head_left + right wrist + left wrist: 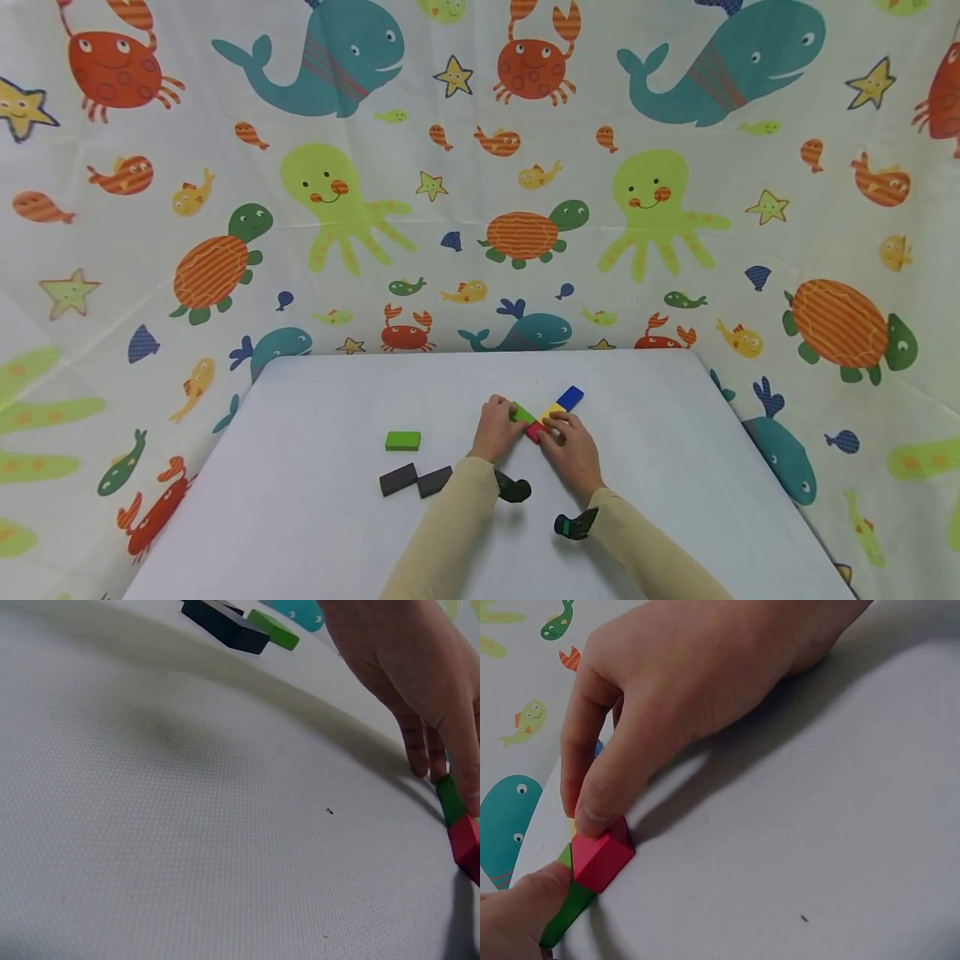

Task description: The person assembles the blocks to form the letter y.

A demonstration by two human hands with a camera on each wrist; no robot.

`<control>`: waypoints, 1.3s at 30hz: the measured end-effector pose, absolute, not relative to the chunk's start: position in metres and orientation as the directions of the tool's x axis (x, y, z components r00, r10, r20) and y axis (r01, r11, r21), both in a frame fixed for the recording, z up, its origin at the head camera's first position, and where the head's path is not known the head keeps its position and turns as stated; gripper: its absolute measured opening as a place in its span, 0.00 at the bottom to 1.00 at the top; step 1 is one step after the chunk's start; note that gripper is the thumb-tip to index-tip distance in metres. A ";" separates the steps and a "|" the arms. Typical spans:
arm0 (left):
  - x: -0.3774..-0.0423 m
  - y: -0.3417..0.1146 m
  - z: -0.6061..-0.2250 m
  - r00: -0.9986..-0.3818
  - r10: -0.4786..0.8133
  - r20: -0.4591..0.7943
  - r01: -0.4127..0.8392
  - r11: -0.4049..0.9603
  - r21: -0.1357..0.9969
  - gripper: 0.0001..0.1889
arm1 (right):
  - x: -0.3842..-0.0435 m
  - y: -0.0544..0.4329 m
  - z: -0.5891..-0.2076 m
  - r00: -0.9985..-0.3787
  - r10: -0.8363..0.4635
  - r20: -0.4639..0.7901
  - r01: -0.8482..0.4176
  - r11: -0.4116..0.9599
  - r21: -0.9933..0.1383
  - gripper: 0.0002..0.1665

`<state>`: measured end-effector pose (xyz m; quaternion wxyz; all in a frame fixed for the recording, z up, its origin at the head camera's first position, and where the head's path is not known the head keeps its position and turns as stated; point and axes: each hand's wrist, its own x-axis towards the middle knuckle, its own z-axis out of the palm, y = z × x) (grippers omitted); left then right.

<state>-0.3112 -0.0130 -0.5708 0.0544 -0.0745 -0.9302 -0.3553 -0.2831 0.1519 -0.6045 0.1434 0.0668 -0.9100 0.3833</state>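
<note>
A V-shaped row of blocks lies on the white table: green block (pixel 522 413), red block (pixel 534 431), yellow block (pixel 552 412) and blue block (pixel 571 398). My left hand (pixel 497 429) grips the green block, its thumb beside the red one, as the left wrist view shows. From the right, my right hand (pixel 576 454) holds the red block near where it meets the yellow; its thumb (pixel 604 802) lies on the red block and a finger reaches down by the yellow. My hands hide parts of these blocks. The right wrist view shows the left hand (pixel 427 690) at the green-red joint.
Left of my arms lie a loose green block (pixel 402 441) and two dark blocks, one (pixel 398 479) touching the other (pixel 435 482) at a corner. My left sleeve is close to the second. A curtain printed with sea animals (pixel 450 208) hangs behind the table (pixel 300 533).
</note>
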 end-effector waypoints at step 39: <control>-0.313 -0.118 -0.545 -0.975 0.015 0.221 0.139 0.818 0.557 0.24 | -0.282 0.152 -0.610 -0.930 -0.029 0.368 -0.286 0.687 -0.668 0.17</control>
